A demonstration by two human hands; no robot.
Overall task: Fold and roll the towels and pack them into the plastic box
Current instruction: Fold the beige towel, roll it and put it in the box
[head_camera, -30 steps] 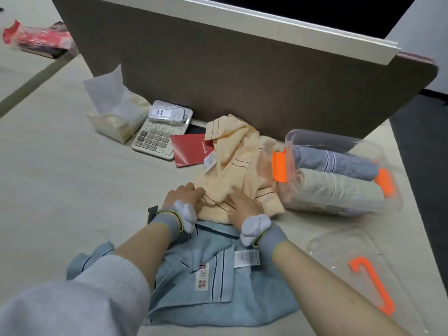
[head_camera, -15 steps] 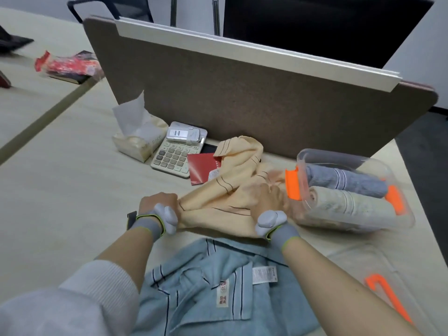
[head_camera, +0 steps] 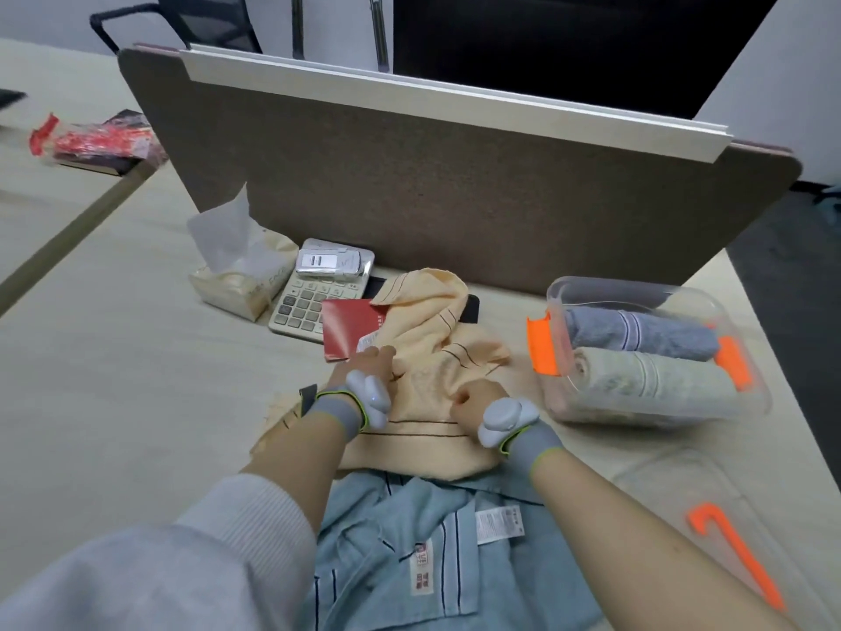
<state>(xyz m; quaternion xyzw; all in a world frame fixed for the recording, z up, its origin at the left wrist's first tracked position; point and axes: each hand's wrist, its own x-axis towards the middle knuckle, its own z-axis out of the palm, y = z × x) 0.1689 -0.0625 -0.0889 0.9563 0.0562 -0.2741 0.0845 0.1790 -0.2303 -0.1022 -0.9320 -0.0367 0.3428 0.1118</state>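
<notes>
Both hands grip the crumpled peach-yellow striped towel (head_camera: 437, 371) on the pale wooden desk (head_camera: 113, 380). The left hand (head_camera: 368, 366) has its fingers curled into the cloth at the towel's left side, close to the red booklet (head_camera: 348, 325); the right hand (head_camera: 473, 400) is fisted around a bunch of fabric near the towel's middle. Half a second ago the hands were spread wider, the left one out at the towel's left edge and the right one close to the box; now they sit nearer together, and a flat strip of the towel with a dark stripe lies toward the person, its near edge overlapping the light blue striped towel (head_camera: 409, 553) spread at the bottom of the view. The clear plastic box with orange clips (head_camera: 746, 393) stands just right of the peach towel, holding a rolled grey-blue towel (head_camera: 637, 334) behind a rolled pale grey towel (head_camera: 646, 380). Its clear lid with an orange latch (head_camera: 732, 548) lies flat on the desk, nearer the person. Behind the towel are a white calculator (head_camera: 314, 302) and a tissue pack (head_camera: 236, 284).
</notes>
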